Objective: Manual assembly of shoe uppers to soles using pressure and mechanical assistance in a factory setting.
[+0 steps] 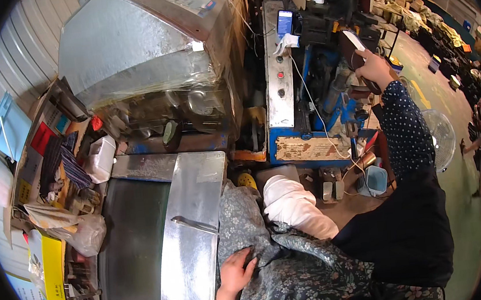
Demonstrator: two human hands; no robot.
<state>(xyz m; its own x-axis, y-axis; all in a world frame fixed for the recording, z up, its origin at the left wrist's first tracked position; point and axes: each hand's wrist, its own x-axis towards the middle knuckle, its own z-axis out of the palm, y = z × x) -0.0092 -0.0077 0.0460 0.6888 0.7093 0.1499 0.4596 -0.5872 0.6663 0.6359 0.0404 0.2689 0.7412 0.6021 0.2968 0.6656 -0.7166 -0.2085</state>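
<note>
My right hand [373,69] reaches far forward at the right, its fingers closed round a dark brown piece with a white strip [353,40]. It looks like a shoe part, but I cannot be sure. That piece is up against the black and blue machine [335,77], and the hand hides its lower end. My left hand [238,273] lies on the dark floral apron [299,277] over my lap, fingers loosely spread, holding nothing. Beside it on the left is a shiny metal plate [192,247] along a dark belt [133,235].
A silver metal hood [138,50] stands at the far left over the belt. The control panel [281,88] carries buttons and a phone [284,23]. A blue bucket [376,180] and a fan [440,140] stand at right. A cluttered shelf [68,137] lines the left wall.
</note>
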